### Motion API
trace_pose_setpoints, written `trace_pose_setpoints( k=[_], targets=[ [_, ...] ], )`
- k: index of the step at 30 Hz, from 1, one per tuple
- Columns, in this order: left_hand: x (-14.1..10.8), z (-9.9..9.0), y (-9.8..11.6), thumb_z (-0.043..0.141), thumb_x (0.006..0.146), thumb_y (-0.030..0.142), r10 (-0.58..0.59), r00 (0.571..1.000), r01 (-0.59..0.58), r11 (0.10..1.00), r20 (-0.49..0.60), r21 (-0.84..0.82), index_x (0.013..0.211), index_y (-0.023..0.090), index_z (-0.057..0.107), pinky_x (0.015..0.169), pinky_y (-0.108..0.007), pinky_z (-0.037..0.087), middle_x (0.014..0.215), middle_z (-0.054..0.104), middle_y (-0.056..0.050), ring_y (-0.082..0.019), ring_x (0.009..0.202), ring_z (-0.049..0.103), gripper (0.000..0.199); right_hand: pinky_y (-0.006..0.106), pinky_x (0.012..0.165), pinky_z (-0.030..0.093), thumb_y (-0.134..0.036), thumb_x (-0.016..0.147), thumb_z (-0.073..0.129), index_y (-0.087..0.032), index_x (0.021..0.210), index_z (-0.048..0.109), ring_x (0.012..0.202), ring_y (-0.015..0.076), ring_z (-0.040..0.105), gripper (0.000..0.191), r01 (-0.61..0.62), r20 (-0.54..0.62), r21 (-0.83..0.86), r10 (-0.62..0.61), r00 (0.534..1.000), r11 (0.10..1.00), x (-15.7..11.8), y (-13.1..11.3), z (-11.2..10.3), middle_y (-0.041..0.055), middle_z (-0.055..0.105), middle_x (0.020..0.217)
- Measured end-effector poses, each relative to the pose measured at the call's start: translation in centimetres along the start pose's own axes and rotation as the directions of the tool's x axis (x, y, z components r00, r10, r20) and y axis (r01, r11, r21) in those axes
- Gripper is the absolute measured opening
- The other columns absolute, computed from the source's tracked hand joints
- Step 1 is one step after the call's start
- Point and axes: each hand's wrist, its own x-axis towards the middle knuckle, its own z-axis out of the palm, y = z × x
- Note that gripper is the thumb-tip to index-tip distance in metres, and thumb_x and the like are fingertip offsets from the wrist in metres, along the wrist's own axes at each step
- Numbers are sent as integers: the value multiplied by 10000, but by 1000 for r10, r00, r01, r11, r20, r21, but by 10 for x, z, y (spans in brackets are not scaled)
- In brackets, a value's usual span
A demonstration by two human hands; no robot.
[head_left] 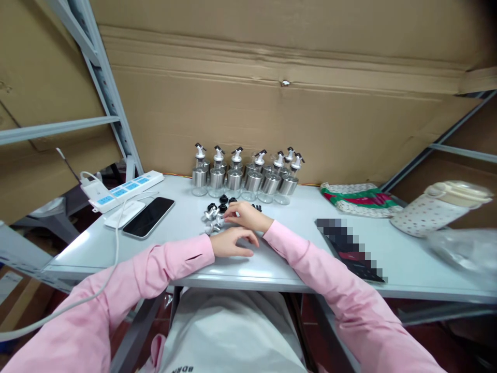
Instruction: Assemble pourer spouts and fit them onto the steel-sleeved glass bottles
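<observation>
My left hand (233, 242) rests low over the table near its front edge. Its fingers are loosely curved and apart, with nothing between them. Just beyond it, my right hand (248, 215) reaches leftward, its fingertips closed at one of the small silver spout pieces (213, 226). The fingers partly hide that piece. Small black caps (223, 199) lie around and behind the silver pieces, and several black bits (256, 207) sit right behind the right hand. Farther back stand glass bottles with steel sleeves (234, 180), several topped with silver-and-black pourers (237, 154).
On the left are a phone (149, 217), a white charger (125, 214) with a cable, and a power strip (126, 191). At right lie a patterned cloth pouch (359, 199), a pixelated dark item (349, 251), a dotted flask (430, 210) and a plastic bag (466, 251). Cardboard (272, 119) walls the back.
</observation>
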Motion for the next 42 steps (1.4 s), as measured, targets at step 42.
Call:
trace_pose_setpoints(
  k=[42],
  targets=[
    [4, 0, 3, 599, 677, 539, -361, 868, 87, 788, -342, -609, 752, 100, 556, 708, -325, 477, 644, 566, -12, -148, 627, 615, 448, 218, 597, 419, -320, 561, 712, -169, 690, 728, 607, 121, 584, 200, -398, 282, 52, 369, 886, 916, -42, 58, -52, 11, 693, 646]
  ],
)
